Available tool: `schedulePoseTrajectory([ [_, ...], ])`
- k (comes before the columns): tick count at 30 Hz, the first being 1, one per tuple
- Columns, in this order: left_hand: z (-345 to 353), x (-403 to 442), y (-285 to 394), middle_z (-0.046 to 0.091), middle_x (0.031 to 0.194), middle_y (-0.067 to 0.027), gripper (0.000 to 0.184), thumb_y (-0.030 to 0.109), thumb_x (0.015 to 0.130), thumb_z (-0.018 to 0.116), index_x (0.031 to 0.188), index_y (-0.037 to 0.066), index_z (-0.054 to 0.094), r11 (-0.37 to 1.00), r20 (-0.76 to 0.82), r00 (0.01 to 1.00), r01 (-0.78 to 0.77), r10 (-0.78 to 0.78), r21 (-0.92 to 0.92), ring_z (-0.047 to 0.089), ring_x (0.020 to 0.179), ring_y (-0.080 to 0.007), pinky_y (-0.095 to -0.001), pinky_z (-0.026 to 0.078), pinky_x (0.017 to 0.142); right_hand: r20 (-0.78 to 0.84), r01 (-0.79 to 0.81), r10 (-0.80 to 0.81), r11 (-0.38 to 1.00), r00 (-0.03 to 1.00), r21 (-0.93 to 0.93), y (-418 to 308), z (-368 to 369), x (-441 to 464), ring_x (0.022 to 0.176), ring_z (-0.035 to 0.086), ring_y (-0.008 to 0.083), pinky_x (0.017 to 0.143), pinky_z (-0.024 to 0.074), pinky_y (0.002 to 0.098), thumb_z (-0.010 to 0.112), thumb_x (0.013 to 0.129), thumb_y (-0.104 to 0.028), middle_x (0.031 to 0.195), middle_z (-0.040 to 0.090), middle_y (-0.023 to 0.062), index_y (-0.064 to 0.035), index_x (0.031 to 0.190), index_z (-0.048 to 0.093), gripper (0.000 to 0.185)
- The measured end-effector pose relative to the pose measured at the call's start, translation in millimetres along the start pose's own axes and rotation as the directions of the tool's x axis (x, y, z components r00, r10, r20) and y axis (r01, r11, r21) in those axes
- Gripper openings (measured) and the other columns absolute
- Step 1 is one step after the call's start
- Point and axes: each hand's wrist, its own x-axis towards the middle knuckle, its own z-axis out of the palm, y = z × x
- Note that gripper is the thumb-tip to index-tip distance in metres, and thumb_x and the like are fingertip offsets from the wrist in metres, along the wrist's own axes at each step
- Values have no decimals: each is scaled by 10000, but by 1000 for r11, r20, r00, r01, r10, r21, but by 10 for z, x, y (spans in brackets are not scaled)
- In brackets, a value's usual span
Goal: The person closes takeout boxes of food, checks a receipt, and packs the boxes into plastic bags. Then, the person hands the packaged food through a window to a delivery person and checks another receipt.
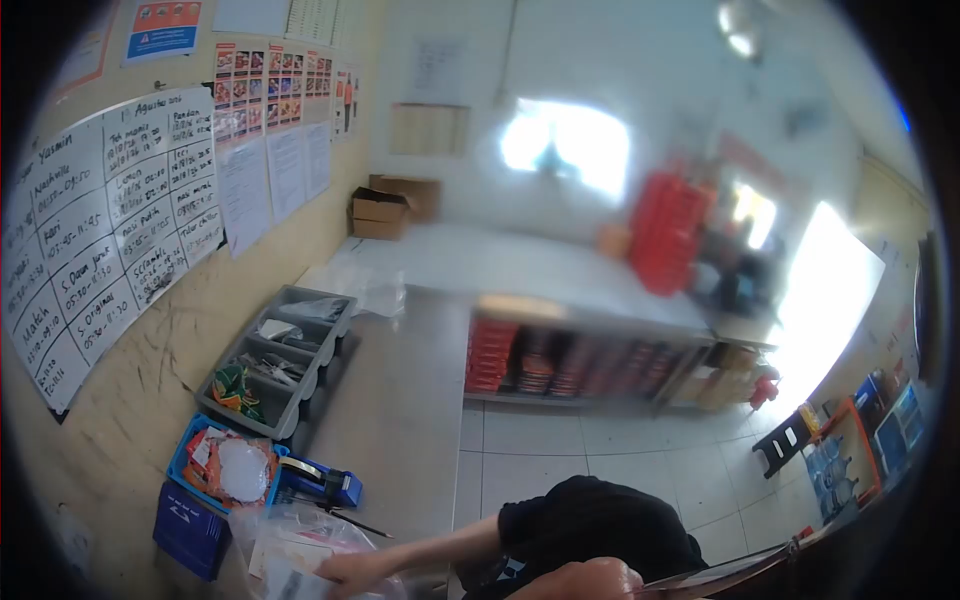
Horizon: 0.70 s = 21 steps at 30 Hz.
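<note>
A bare skin area (592,580) is nearest the camera, cut off by the lower edge; which body part it is cannot be determined. Beyond it is a black shirt (600,515). A bare forearm extends from the sleeve to the left side of the view. Its hand (350,572) is at the clear bag (325,523); whether it is the left or right hand cannot be determined. The fingers are against the bag; whether they are spread, pressed together or pinching the film cannot be determined.

The bag is on the counter (400,400), at the lower left of the view. Pale, printed contents are visible through the film. Beside the bag are the blue box (188,530), the blue basket (179,462) of packets and the tape dispenser (335,486). The gray organizer (268,427) is directly beyond the basket, along the wall (130,400).
</note>
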Motion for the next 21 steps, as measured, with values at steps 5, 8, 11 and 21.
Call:
schedulePoseTrajectory([
  [5,-9,-102,-35,520,1091,-158,364,198,892,485,1223,48,479,995,21,997,72,-74,74,534,931,-254,-352,483,756,-327,-233,129,924,936,-302,-69,134,133,887,575,352,797,447,388,544,738,-60,1009,594,221,13,1084,542,353],
  [8,-24,-158,-40,515,1140,-179,353,225,901,484,1208,51,497,985,42,994,89,-96,145,532,960,-279,-370,485,771,-486,-416,160,771,859,-482,-156,198,259,922,554,283,740,471,398,631,738,-212,1007,576,142,-68,1097,515,404],
  [11,57,-82,-209,452,1312,-158,370,273,856,519,1183,100,544,872,149,984,-155,96,465,462,1172,-301,-399,398,941,-235,95,-451,597,861,-797,5,105,530,1041,483,276,820,423,402,616,694,-189,1054,538,110,-133,1098,531,416],
  [21,-1383,-621,634,608,964,-103,328,-73,732,509,1043,14,568,979,-288,954,26,-86,-204,601,692,-94,-187,424,471,199,173,477,99,856,-980,-1026,-1412,251,752,632,228,716,458,382,576,740,-444,740,647,93,-82,784,679,379],
])
